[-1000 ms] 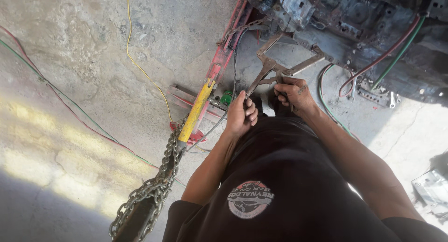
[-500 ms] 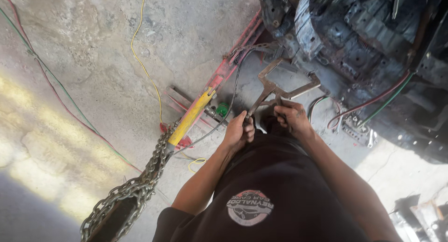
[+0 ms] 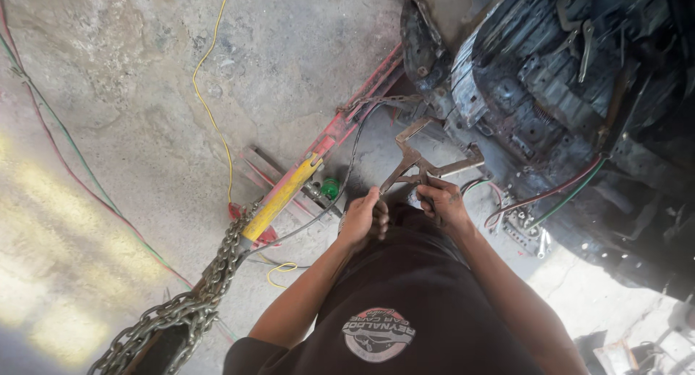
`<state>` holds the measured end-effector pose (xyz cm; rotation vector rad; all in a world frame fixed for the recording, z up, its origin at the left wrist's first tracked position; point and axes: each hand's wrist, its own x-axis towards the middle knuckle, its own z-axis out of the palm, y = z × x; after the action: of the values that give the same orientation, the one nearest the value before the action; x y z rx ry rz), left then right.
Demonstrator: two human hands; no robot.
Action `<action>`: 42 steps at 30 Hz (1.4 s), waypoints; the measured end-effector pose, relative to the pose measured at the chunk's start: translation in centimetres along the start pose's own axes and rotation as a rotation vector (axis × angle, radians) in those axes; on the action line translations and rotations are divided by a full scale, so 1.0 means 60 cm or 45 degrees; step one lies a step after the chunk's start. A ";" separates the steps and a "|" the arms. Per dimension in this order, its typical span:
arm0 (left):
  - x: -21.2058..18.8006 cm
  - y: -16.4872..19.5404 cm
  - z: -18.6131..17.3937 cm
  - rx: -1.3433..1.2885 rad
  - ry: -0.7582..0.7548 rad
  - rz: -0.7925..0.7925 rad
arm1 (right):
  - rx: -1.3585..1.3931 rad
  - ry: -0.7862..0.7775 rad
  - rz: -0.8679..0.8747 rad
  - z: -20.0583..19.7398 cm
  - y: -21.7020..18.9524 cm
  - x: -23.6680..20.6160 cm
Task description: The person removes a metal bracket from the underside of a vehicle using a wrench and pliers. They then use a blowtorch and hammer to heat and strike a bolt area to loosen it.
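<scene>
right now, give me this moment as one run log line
left hand: grips clamp handle | right hand: grips other handle | locking clamp: jaws open, toward car body | chain: slack on floor

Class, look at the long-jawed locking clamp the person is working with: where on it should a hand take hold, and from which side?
Grip the clamp by its two handles at the near end, coming from the person's side. The C-shaped jaws point away toward the dark car body, so the handles are the free part. The left hand and right hand are both at that end.
</scene>
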<state>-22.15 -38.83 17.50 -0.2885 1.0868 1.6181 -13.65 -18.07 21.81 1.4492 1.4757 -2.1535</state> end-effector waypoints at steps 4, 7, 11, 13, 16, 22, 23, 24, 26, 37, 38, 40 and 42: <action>-0.001 0.026 -0.005 1.510 0.371 0.901 | -0.054 0.022 -0.050 0.006 -0.010 -0.003; -0.006 0.036 0.006 0.331 0.063 0.043 | -0.077 0.064 -0.016 0.009 -0.014 -0.007; -0.018 0.036 0.025 -0.340 0.000 -0.109 | 0.021 -0.037 -0.031 0.007 -0.025 -0.008; -0.021 0.036 0.024 0.263 0.194 0.107 | -0.014 -0.031 -0.055 0.005 -0.031 -0.010; -0.018 0.040 0.013 1.383 0.406 0.943 | -0.044 -0.010 -0.061 0.007 -0.038 -0.015; -0.002 0.030 0.013 -0.637 -0.127 -0.267 | -0.070 -0.021 -0.083 0.010 -0.044 -0.016; -0.001 0.029 0.012 -0.185 0.012 -0.010 | -0.053 -0.011 -0.059 0.008 -0.043 -0.014; 0.000 0.028 0.011 0.272 0.148 0.239 | -0.141 0.009 -0.141 0.006 -0.043 -0.009; 0.000 0.028 0.007 1.065 0.410 0.739 | -0.294 0.045 -0.224 0.001 -0.036 -0.005; -0.017 0.048 0.020 0.314 0.182 0.144 | -0.069 -0.022 -0.092 0.014 -0.036 -0.009; -0.018 0.047 0.018 0.721 0.272 0.372 | -0.091 -0.022 -0.091 0.013 -0.036 -0.009; -0.014 0.042 0.008 1.172 0.342 0.655 | -0.085 -0.031 -0.101 0.010 -0.032 -0.007; -0.007 0.030 -0.004 1.398 0.362 0.777 | -0.075 -0.044 -0.110 0.005 -0.021 -0.003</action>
<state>-23.64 -39.25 18.53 0.6139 2.2498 1.2345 -14.47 -17.74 22.78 1.3457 1.6028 -2.1530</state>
